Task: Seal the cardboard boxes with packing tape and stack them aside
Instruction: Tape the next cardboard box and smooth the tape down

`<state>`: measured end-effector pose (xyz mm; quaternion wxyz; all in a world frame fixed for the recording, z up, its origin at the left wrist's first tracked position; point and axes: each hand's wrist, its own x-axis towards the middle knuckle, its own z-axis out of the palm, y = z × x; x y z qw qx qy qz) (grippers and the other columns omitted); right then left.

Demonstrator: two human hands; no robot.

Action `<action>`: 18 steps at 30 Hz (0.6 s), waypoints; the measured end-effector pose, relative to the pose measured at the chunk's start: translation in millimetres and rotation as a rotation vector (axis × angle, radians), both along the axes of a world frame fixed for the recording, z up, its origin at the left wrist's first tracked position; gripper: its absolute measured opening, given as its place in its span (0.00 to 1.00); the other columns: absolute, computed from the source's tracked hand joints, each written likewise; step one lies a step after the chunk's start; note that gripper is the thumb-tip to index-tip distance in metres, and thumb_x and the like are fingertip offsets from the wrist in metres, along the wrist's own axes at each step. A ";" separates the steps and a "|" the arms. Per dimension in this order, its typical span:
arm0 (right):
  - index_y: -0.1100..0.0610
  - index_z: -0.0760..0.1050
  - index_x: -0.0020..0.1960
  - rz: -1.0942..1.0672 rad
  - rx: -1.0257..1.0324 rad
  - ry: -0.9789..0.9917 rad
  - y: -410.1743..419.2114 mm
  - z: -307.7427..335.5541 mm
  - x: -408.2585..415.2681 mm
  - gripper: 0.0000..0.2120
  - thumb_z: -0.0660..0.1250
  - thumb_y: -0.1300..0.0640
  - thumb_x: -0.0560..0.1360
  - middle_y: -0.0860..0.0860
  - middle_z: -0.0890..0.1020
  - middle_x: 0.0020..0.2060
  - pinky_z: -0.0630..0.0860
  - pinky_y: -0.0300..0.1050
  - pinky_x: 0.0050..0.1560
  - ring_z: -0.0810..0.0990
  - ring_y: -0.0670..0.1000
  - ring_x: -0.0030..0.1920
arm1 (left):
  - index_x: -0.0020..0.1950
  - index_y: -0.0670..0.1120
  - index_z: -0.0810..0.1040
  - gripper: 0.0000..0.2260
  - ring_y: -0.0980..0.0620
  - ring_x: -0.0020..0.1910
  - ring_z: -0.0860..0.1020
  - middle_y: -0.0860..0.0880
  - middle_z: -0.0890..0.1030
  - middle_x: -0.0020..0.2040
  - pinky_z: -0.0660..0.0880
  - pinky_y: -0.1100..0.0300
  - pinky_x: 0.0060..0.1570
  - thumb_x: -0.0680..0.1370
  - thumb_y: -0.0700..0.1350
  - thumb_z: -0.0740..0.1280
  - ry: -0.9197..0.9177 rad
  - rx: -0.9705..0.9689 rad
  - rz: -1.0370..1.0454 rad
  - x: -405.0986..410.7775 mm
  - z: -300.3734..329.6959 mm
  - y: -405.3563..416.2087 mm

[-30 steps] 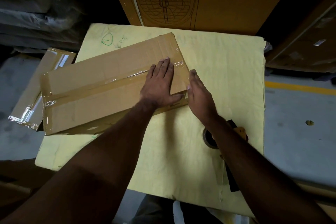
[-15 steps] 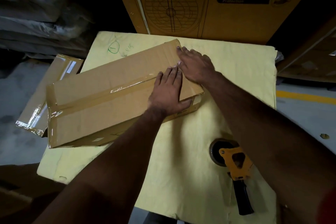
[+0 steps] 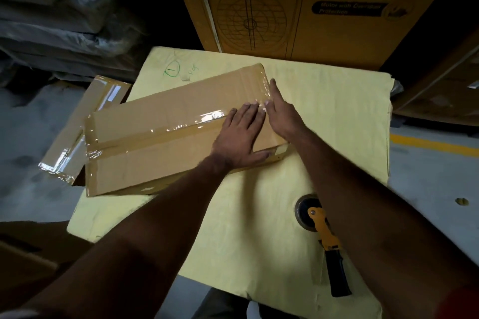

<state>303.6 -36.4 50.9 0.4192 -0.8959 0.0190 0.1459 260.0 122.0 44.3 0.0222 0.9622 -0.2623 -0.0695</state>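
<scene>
Both forearms are showing bare from wrist to elbow, with no sleeves, gloves, watch, or rings visible. The left hand (image 3: 239, 137) and right hand (image 3: 281, 111) are uncovered. A blurred red edge is appearing at the lower right corner, possibly clothing.

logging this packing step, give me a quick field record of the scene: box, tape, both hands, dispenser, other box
box: flat cardboard box lying on the yellow sheet
tape: clear strip along the top seam, more across both ends
left hand: flat on the box top near its right end
right hand: fingers straight, pressing tape at the box's right end
tape dispenser: lying on the sheet, partly under the right forearm, unheld
other box: taped box off the sheet's left edge
</scene>
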 end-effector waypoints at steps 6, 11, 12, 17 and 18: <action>0.58 0.41 0.81 0.046 -0.382 0.081 19.1 14.0 -86.5 0.34 0.56 0.48 0.84 0.62 0.79 0.60 0.71 0.49 0.48 0.80 0.62 0.56 | 0.82 0.48 0.52 0.45 0.37 0.79 0.53 0.41 0.52 0.81 0.51 0.39 0.75 0.74 0.73 0.56 0.006 0.174 -0.268 -52.6 2.5 55.2; 0.55 0.68 0.66 0.215 -0.616 0.107 43.9 39.3 -123.2 0.32 0.73 0.39 0.71 0.55 0.78 0.61 0.70 0.48 0.55 0.77 0.58 0.62 | 0.81 0.57 0.53 0.36 0.31 0.77 0.54 0.34 0.54 0.79 0.57 0.30 0.71 0.76 0.72 0.51 0.037 0.178 -0.188 -118.3 12.3 125.1; 0.54 0.70 0.65 0.263 -0.691 0.047 47.1 44.0 -125.7 0.33 0.74 0.36 0.69 0.55 0.75 0.62 0.69 0.50 0.57 0.74 0.57 0.63 | 0.81 0.59 0.52 0.37 0.31 0.78 0.51 0.34 0.51 0.80 0.53 0.29 0.71 0.74 0.73 0.51 0.059 0.193 -0.129 -129.6 15.8 136.8; 0.52 0.56 0.76 0.236 -0.477 -0.025 61.5 45.0 -110.9 0.45 0.75 0.37 0.68 0.60 0.57 0.74 0.66 0.63 0.66 0.58 0.62 0.74 | 0.81 0.60 0.46 0.50 0.38 0.78 0.33 0.37 0.32 0.78 0.43 0.35 0.75 0.64 0.82 0.52 0.279 -0.083 0.526 -178.0 25.4 126.4; 0.53 0.51 0.78 0.210 -0.425 0.052 64.7 42.9 -108.0 0.49 0.74 0.38 0.69 0.60 0.57 0.75 0.67 0.62 0.66 0.59 0.64 0.74 | 0.82 0.55 0.43 0.52 0.38 0.78 0.35 0.36 0.32 0.78 0.46 0.38 0.75 0.66 0.79 0.57 0.287 -0.180 0.699 -185.2 21.7 116.0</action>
